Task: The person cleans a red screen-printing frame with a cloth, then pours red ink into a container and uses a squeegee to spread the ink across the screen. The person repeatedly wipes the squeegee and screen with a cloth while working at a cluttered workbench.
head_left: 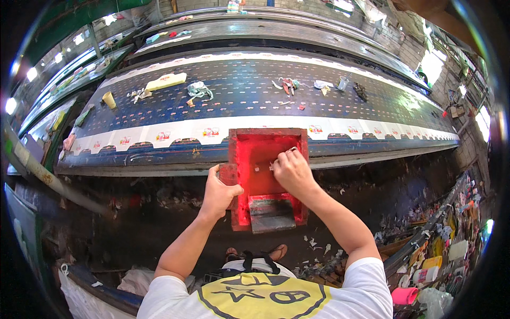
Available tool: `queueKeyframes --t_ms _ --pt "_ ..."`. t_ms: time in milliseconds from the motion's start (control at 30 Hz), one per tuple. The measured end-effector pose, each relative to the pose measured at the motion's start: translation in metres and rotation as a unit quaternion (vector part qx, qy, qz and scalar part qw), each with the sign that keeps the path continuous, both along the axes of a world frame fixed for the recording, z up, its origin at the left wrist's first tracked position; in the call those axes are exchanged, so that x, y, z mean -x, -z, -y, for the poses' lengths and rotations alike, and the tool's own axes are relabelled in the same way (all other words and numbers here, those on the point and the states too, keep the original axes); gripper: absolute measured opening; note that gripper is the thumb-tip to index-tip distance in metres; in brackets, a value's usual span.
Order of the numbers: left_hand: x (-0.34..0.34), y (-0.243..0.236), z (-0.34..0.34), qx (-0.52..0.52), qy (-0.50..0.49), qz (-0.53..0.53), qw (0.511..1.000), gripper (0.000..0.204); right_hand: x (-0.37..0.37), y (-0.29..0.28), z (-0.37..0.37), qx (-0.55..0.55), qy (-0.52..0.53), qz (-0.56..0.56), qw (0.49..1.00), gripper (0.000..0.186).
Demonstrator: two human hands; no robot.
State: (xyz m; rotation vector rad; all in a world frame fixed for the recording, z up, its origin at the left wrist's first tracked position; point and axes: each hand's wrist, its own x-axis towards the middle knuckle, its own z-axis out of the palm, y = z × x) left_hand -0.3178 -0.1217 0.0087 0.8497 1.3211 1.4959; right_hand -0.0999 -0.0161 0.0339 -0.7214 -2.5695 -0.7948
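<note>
A red-stained rectangular screen frame [303,149] is held in front of me, with pale spots on its red mesh. My left hand [223,194] grips the block on the frame's left side. My right hand [292,173] is over the inside of the frame at the right, fingers closed, with a small pale scrap at the fingertips. A dark, flat squeegee blade [271,215] lies across the frame's lower end. Behind the frame, a strip of printed white pieces [170,133] runs along the near edge of a long blue printing table [234,85].
Rags [202,90], a yellow cup [109,99] and a yellow block [164,81] lie on the table. More long tables stand behind. A pipe [64,186] slants at the left. A cluttered rail with cloths and tubs [430,274] is at the lower right. Scraps litter the floor [313,244].
</note>
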Motion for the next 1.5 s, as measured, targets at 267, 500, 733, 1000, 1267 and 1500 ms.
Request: queueKeyframes --t_ms 267,500,733,1000,1267,1500 --pt "0.025 0.001 0.010 -0.011 0.022 -0.021 0.999 0.079 0.034 0.002 0.021 0.014 0.022 -0.016 1.000 0.007" --pt "0.043 0.008 0.019 -0.039 -0.002 -0.034 0.999 0.078 0.048 0.018 0.033 0.054 -0.033 -0.026 0.998 0.010" --pt "0.061 0.000 0.039 -0.005 -0.027 -0.021 0.999 0.078 0.094 0.025 0.053 0.100 -0.061 -0.014 0.993 0.008" --pt "0.091 -0.001 0.049 -0.013 -0.063 -0.021 0.998 0.075 0.138 0.035 0.055 0.090 -0.118 -0.057 0.987 0.010" --pt "0.102 0.008 0.057 -0.027 -0.095 -0.061 0.993 0.077 0.151 0.022 0.045 0.112 -0.063 -0.028 0.991 0.010" --pt "0.106 0.004 0.053 -0.032 -0.098 -0.018 0.995 0.079 0.073 -0.023 0.072 0.225 -0.188 -0.294 0.910 0.033"
